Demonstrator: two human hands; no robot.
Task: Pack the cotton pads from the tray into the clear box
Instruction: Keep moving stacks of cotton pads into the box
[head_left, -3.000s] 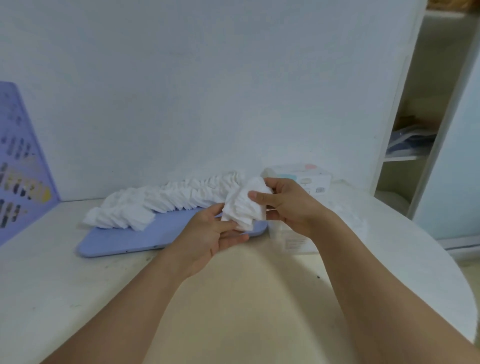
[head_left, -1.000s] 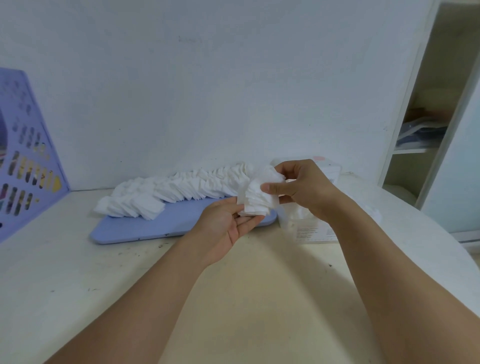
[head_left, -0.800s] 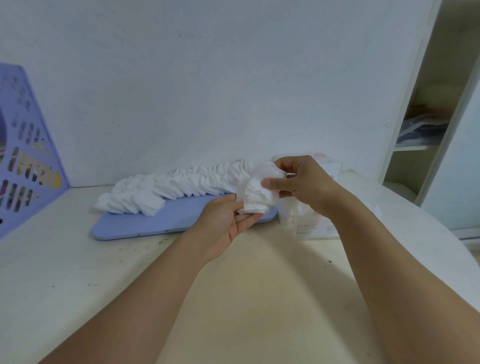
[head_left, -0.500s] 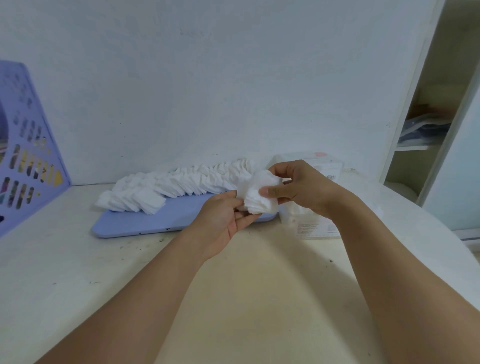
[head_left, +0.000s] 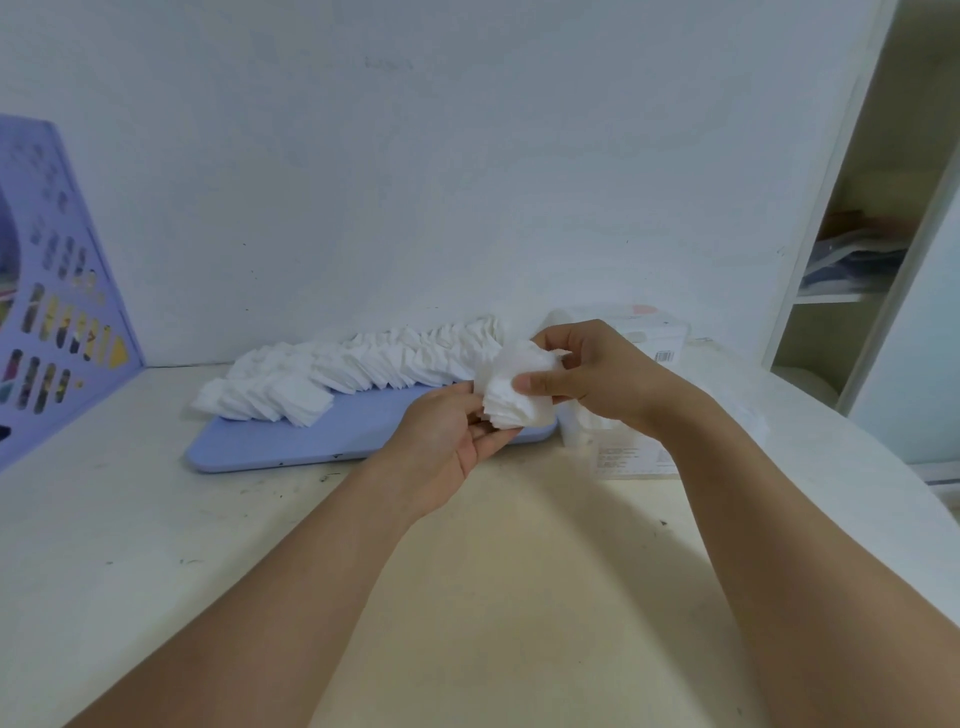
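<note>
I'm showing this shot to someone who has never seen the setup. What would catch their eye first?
Probably the two hands mid-frame: the right hand and left hand hold a small stack of cotton pads between them above the table. Behind them a long white row of pads lies on the blue tray, and the clear box sits just right of the tray.

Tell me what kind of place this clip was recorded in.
Probably a home or small office desk corner: a white tabletop against a plain wall, a purple perforated file holder at the left, and a shelf unit holding papers at the right.
</note>
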